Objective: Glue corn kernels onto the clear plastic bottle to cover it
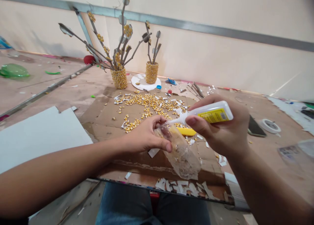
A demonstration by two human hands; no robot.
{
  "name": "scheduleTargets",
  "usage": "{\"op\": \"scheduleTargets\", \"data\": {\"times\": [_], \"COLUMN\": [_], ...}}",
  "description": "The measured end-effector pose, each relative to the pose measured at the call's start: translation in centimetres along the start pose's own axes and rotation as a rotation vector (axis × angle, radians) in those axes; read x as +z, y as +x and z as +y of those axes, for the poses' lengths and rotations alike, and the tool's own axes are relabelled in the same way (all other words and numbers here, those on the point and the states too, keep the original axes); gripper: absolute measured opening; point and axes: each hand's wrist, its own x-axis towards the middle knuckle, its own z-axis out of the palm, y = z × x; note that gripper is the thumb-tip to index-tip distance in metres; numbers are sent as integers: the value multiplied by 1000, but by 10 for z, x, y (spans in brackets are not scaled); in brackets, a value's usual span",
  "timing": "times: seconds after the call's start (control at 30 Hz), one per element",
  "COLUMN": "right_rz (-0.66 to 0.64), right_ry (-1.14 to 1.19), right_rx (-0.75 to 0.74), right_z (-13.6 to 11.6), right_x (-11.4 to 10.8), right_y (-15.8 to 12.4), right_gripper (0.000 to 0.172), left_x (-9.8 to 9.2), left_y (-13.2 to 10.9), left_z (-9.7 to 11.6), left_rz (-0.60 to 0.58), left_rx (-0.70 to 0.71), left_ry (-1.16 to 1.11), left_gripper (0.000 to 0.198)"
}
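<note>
My left hand (147,135) is closed on a clear plastic bottle (183,154) that lies tilted over the cardboard sheet (103,120). My right hand (220,127) grips a white glue bottle with a yellow label (211,113), its nozzle touching the upper part of the clear bottle. Loose corn kernels (149,104) are scattered on the cardboard beyond my hands. A yellow object (186,131) lies just behind the clear bottle.
Two kernel-covered vases with stick branches stand at the back, one at left (119,77), one on a white plate (151,73). A white board (36,135) lies at left. A tape roll (270,125) and a dark phone (255,128) lie at right. Paper scraps (181,187) litter the near edge.
</note>
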Motion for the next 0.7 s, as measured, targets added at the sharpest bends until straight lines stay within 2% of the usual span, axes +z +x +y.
{"op": "scheduleTargets", "data": {"times": [0.13, 0.27, 0.5, 0.7], "right_rz": [-35, 1, 51, 72], "right_ry": [50, 62, 18, -6], "right_rx": [16, -35, -75, -110], "right_z": [3, 5, 8, 8], "right_x": [0, 3, 7, 9], "right_y": [1, -2, -8, -10], "right_gripper": [40, 43, 25, 21], "left_x": [0, 0, 1, -2], "left_y": [0, 1, 1, 2], "left_z": [2, 1, 0, -6], "left_rz": [15, 32, 14, -2], "left_rx": [-2, -2, 13, 31], "left_ry": [8, 21, 11, 14], "left_gripper": [88, 90, 84, 84]}}
